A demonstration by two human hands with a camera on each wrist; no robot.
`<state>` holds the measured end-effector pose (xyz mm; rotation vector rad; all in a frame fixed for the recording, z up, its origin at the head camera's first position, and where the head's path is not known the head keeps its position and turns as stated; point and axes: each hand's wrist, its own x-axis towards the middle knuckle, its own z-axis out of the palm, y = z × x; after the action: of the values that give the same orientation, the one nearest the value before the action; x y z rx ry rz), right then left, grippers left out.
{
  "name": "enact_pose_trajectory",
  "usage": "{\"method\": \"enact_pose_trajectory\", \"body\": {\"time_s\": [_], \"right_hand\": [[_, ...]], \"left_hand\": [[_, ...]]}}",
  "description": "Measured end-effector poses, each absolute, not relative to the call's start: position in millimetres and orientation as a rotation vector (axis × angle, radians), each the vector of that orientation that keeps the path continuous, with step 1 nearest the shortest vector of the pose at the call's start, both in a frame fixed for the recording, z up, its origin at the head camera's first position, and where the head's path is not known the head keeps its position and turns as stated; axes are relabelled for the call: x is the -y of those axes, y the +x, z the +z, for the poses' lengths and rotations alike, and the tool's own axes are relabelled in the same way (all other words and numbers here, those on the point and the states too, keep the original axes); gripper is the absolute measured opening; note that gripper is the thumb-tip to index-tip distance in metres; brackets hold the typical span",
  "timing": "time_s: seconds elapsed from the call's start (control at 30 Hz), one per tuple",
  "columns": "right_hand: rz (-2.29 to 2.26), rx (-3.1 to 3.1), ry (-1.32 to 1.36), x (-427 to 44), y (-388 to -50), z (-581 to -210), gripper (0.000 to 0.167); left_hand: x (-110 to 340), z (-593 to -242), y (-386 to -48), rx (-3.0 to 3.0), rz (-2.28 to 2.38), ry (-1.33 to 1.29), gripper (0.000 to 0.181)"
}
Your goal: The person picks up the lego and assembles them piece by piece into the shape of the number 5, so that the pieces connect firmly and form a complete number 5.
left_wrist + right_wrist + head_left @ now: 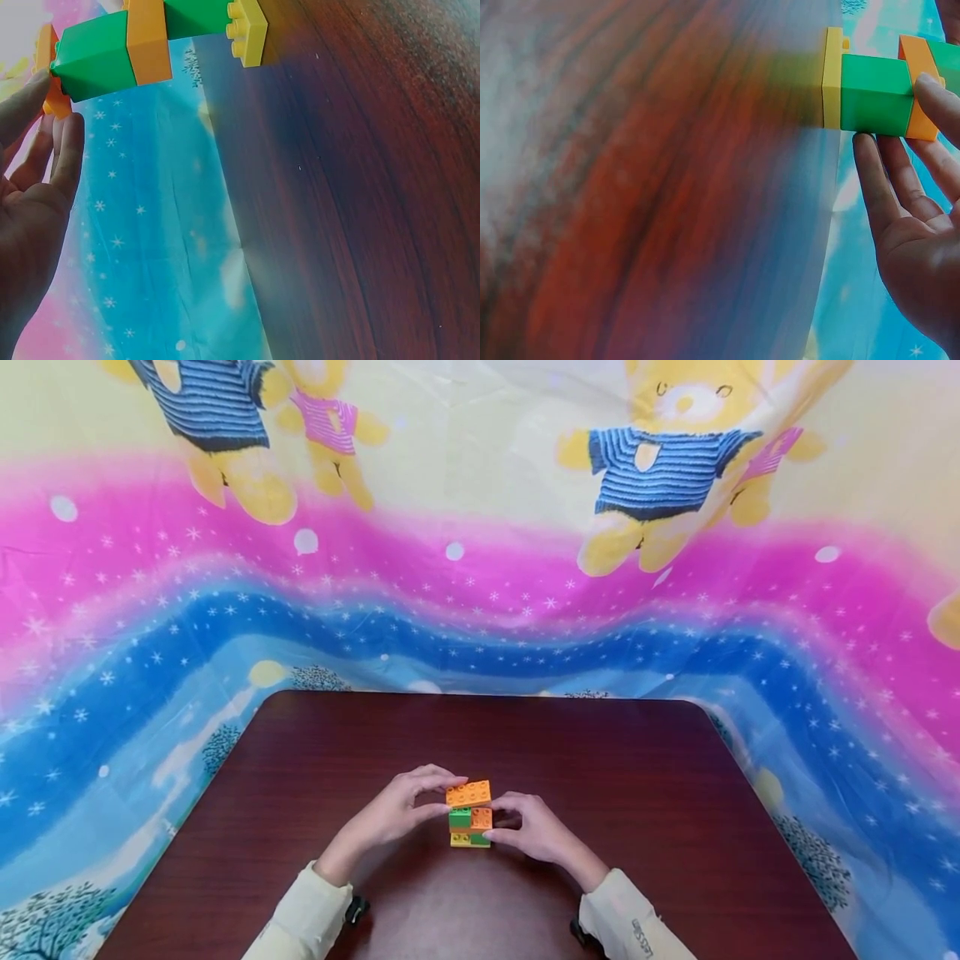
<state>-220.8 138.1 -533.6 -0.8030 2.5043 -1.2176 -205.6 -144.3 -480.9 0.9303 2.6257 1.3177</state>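
Observation:
A small tower of toy building bricks stands on the table. At its base is a flat yellow brick (460,841) with studs, bearing a green brick (874,94). Above that lies an orange brick (482,819), which carries another green brick (96,56) on its left side. On top sits a studded orange brick (468,794), turned slightly askew; whether it is pressed down fully I cannot tell. My left hand (397,807) pinches this top brick between thumb and fingers. From the right, my right hand (536,828) grips the tower around the middle orange brick and lower green brick.
The dark brown wooden table (360,735) has rounded far corners. Behind and beside it hangs a cloth (480,602) printed with bears and snowflakes. Black straps show at both sleeve cuffs.

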Motion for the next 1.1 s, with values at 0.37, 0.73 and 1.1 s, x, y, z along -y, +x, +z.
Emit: {"method": "enact_pose_trajectory", "body": {"time_s": [0.37,0.73,1.1], "right_hand": [[-1.191,-2.515,-0.775,-138.0,-222.1,-534.9,0.039],[-1.197,-2.513,-0.772,-137.4,-221.2,-535.2,0.039],[-1.204,-2.515,-0.805,-137.9,-222.3,-535.9,0.039]], "left_hand": [[142.8,-480.7,-205.6,-2.592,1.288,0.987,0.046],[142.6,-480.0,-204.3,-2.621,1.199,1.024,0.044],[142.3,-481.0,-202.7,-2.575,1.235,1.065,0.041]]}}
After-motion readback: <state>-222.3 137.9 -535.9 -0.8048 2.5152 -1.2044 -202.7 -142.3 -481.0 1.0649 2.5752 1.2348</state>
